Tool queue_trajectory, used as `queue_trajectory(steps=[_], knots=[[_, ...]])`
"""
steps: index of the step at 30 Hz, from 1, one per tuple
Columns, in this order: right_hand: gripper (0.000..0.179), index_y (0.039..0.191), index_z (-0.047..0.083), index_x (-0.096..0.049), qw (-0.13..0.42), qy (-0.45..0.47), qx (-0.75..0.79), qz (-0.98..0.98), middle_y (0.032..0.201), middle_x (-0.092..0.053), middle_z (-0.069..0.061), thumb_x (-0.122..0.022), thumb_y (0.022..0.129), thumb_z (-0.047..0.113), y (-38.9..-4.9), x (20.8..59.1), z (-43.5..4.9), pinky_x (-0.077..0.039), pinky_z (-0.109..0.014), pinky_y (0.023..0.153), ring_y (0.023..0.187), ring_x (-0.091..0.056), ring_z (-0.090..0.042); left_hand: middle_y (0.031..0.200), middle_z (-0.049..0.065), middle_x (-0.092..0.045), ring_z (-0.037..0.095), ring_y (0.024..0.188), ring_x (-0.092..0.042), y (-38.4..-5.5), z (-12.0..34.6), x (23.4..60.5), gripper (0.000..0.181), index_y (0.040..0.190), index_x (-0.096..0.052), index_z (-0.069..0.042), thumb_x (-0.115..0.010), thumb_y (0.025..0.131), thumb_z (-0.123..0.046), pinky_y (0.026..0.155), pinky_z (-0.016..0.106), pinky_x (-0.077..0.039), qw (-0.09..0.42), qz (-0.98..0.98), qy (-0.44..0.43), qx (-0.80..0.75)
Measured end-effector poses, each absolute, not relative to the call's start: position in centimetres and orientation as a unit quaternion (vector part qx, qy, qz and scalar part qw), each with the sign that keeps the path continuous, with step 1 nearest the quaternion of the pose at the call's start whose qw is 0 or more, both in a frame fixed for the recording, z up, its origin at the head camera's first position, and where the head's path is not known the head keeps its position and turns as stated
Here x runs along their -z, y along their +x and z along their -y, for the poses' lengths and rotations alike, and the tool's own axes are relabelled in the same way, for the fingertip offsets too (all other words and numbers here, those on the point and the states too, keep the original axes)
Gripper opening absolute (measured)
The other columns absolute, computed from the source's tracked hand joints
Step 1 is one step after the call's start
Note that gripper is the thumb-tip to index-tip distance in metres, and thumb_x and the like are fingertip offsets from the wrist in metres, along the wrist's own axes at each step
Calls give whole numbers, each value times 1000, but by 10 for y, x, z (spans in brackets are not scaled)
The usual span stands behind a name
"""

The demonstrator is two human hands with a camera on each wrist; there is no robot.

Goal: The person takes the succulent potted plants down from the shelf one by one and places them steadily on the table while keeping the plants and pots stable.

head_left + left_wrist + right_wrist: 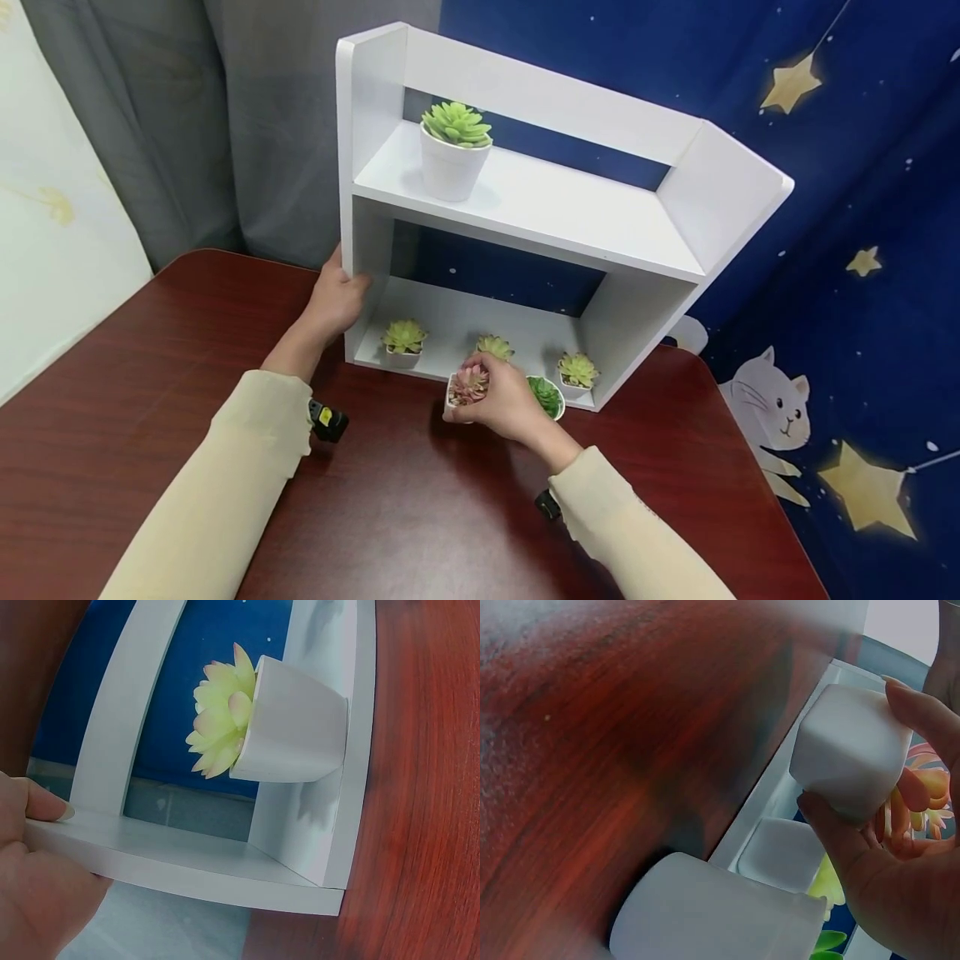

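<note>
My left hand (pixel 335 297) grips the left side panel of a small white two-tier shelf (pixel 577 196); in the left wrist view the thumb (pixel 49 802) lies over the panel's edge. With thumb and fingers, my right hand (pixel 513 402) pinches a potted pink succulent (pixel 470 385) just in front of the lower tier. Its white square pot (pixel 847 742) is raised off the table in the right wrist view. Beside that hand, a dark green succulent (pixel 544 395) stands in a white round pot (pixel 712 911) on the table at the shelf's front edge.
Three yellow-green succulents line the lower tier: left (pixel 404 337), middle (pixel 495 347), partly hidden by my right hand, and right (pixel 577 370). A larger green succulent (pixel 456 125) stands on the upper tier. The shelf rests on a red-brown table (pixel 375 508), with curtains (pixel 292 125) behind.
</note>
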State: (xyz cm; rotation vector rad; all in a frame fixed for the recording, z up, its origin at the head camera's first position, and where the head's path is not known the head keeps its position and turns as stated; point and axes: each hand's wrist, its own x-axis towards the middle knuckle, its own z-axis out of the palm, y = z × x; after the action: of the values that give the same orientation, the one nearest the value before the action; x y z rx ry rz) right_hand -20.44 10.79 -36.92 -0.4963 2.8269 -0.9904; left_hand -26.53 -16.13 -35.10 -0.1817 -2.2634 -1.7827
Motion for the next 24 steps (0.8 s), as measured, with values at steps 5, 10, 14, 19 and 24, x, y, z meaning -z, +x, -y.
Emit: queue_trajectory(steps=[5, 10, 14, 19, 24], knots=[[66, 118, 14, -64, 36, -182, 313, -931, 102, -70, -5, -96, 63, 29, -203, 377, -105, -52, -37, 85, 92, -64, -19, 158, 27, -34, 44, 143, -36, -262, 163, 350, 66, 162, -15, -9, -36, 100, -2, 114, 67, -29, 121, 781, -56, 609], [61, 113, 14, -64, 39, -183, 306, -933, 97, -70, -5, -96, 63, 29, -200, 382, -103, -52, -36, 83, 89, -63, -18, 159, 27, -33, 44, 143, -36, -262, 163, 351, 67, 163, -13, -11, -35, 101, -1, 114, 67, -29, 123, 783, -58, 606], [63, 116, 14, -64, 38, -175, 306, -935, 99, -70, -5, -96, 63, 28, -200, 387, -104, -52, -37, 84, 91, -62, -20, 158, 27, -34, 44, 142, -37, -264, 163, 349, 67, 163, -15, -11, -36, 100, 0, 113, 66, -30, 127, 783, -63, 605], [67, 121, 12, -64, 25, -166, 312, -935, 104, -70, -7, -96, 64, 27, -201, 390, -104, -52, -40, 87, 94, -63, -23, 157, 27, -35, 45, 142, -38, -266, 161, 347, 65, 162, -16, -10, -35, 101, -1, 113, 66, -31, 129, 785, -61, 603], [68, 123, 10, -64, 15, -160, 315, -935, 106, -71, -9, -95, 65, 27, -199, 392, -101, -53, -41, 87, 96, -64, -25, 157, 27, -35, 45, 142, -38, -267, 161, 350, 64, 162, -17, -9, -36, 101, -3, 113, 65, -31, 126, 784, -54, 605]])
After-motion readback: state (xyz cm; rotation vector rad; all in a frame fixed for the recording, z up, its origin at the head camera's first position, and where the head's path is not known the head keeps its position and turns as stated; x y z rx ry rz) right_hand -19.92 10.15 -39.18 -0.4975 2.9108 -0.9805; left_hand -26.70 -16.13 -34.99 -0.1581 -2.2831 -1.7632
